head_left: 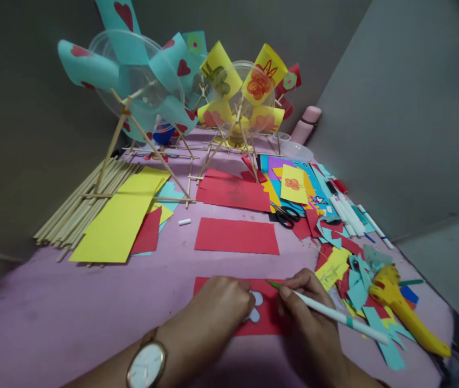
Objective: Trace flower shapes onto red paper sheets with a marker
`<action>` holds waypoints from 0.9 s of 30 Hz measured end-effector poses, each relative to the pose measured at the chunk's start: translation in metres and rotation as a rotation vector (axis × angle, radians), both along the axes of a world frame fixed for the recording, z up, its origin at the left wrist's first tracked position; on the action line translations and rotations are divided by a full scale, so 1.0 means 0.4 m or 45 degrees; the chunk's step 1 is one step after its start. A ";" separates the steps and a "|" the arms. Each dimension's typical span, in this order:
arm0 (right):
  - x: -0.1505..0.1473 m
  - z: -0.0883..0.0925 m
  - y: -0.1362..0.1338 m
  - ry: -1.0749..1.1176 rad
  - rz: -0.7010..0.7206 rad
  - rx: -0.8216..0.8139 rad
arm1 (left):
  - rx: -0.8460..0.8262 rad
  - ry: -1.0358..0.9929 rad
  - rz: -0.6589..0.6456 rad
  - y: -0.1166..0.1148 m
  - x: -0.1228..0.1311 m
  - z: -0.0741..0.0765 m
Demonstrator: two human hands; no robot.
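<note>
A red paper rectangle (267, 326) lies flat on the table in front of me. On it is a pale piece with rounded, petal-like lobes (255, 314), partly hidden by my left hand (223, 304). That hand is closed, its curled fingers pressed at the piece's left side; their tips are hidden. My right hand (312, 307) grips a white marker (340, 317) with a green tip, which points at the paper's upper edge. Beyond it rests a second red rectangle (237, 236), and farther back a red sheet (233, 189) with a dark smudged drawing.
Pinwheels with blue (91, 70) and yellow paper blades (264, 75) stand on stick frames at the back. Yellow paper (120, 221) covers wooden sticks (75, 207) at left. Right are scissors (286, 215), paper scraps (358, 285), white markers (346, 213) and a yellow glue gun (409, 318).
</note>
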State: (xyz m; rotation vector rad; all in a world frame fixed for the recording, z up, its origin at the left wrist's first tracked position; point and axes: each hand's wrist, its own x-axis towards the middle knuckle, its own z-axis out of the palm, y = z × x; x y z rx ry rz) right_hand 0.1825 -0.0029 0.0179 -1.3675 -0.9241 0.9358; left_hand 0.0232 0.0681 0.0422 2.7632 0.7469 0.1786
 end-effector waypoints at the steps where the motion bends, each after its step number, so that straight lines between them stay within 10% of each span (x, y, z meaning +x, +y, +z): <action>1: -0.003 0.001 -0.012 -0.040 -0.023 0.008 | -0.028 -0.005 0.003 0.007 0.000 0.005; 12: -0.044 0.026 -0.014 -0.695 0.316 0.043 | -0.272 -0.015 -0.145 0.085 0.022 0.044; 18: -0.016 -0.030 -0.008 -1.182 0.422 0.702 | -0.374 0.015 -0.194 0.105 0.035 0.036; 27: 0.015 -0.073 -0.027 -1.520 0.598 0.600 | -0.517 0.165 -0.357 0.142 0.048 0.038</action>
